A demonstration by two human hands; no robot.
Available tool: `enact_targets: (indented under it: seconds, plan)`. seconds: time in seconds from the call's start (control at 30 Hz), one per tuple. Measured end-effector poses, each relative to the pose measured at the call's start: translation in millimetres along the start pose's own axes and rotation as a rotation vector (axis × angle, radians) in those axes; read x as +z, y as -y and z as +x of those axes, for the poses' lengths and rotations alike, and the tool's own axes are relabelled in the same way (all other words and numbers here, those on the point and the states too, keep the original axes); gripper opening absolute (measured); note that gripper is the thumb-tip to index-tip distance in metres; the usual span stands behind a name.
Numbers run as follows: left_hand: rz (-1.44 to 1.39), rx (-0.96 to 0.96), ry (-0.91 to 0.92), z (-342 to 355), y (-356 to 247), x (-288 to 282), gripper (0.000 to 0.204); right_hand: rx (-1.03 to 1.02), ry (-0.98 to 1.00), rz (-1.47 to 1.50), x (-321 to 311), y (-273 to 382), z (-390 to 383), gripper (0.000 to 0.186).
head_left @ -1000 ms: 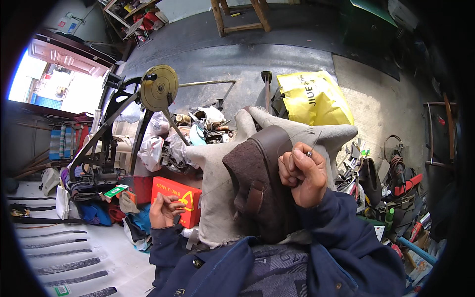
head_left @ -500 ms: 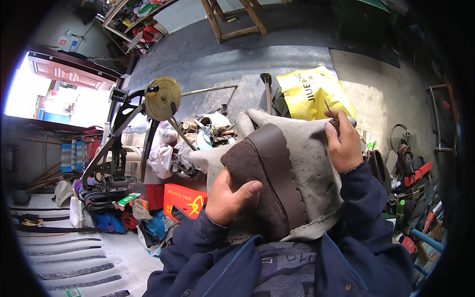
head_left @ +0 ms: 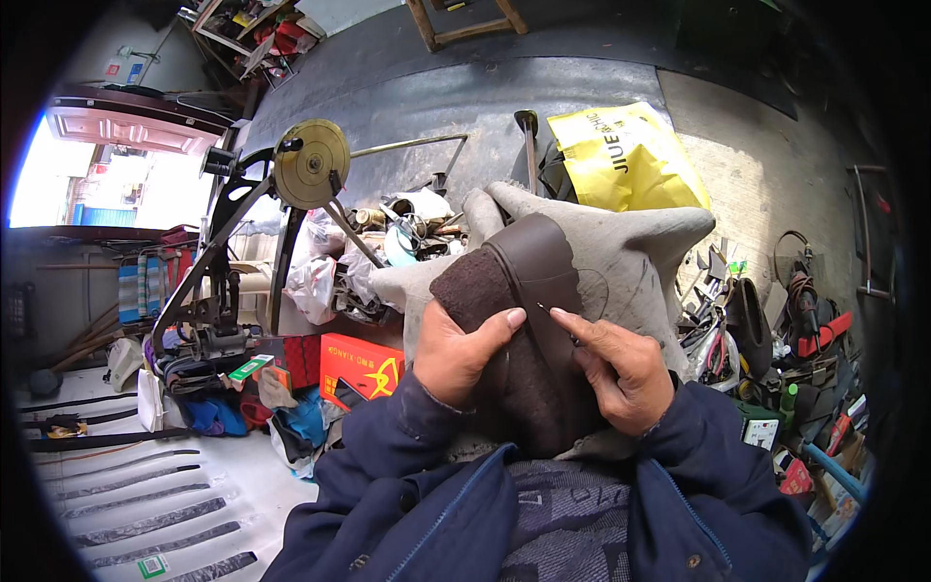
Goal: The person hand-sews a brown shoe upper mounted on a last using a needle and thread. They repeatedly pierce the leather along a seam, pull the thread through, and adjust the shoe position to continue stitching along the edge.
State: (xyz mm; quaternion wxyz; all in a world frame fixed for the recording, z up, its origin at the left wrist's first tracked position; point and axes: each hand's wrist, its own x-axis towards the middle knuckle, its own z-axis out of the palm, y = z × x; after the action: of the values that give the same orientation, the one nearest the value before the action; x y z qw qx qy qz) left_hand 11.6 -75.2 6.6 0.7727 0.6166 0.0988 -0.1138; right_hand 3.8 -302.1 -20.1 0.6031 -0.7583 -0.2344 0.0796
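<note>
Across the person's lap, over a gray cloth, sits a brown leather piece, one part fuzzy, the other smooth with a wavy edge. Left hand grips its left side, thumb on top near the seam, other fingers mostly hidden behind. Right hand is closed around a thin pointed tool, index finger stretched forward, tip just beside the seam and near the left thumb; can't tell if it touches the leather. Thin thread loops off the wavy edge onto the cloth. Dark blue sleeves on both arms. Left of the lap: red box, then a black metal machine with a round brass-colored wheel. Plastic bags and mixed scraps heap near it. Yellow bag on the floor beyond the cloth, wooden stool farther back, partly cut off. Dark strips lie side by side on a white sheet, lower left. Jumbled tools to the right, too cluttered to sort.
</note>
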Motion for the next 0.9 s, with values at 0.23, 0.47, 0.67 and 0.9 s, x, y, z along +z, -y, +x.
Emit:
enact_targets:
  seconds: [0.23, 0.47, 0.67, 0.9]
  plan:
    - [0.021, 0.039, -0.067, -0.1, 1.0, -0.4, 0.034, 0.016, -0.001, -0.004, 0.7, 0.7, 4.9, 0.055]
    - [0.027, 0.032, -0.081, 1.5, 4.5, -2.3, 0.031, 0.021, 0.002, -0.017, 2.1, 5.4, 11.9, 0.054]
    - [0.054, 0.039, -0.081, 3.2, 5.2, -3.4, 0.029, -0.010, -0.014, -0.032, 6.6, 5.2, 16.6, 0.053]
    - [0.045, 0.030, -0.084, 2.1, 4.5, -3.9, 0.030, 0.033, 0.042, -0.101, 5.1, 9.6, 16.9, 0.057]
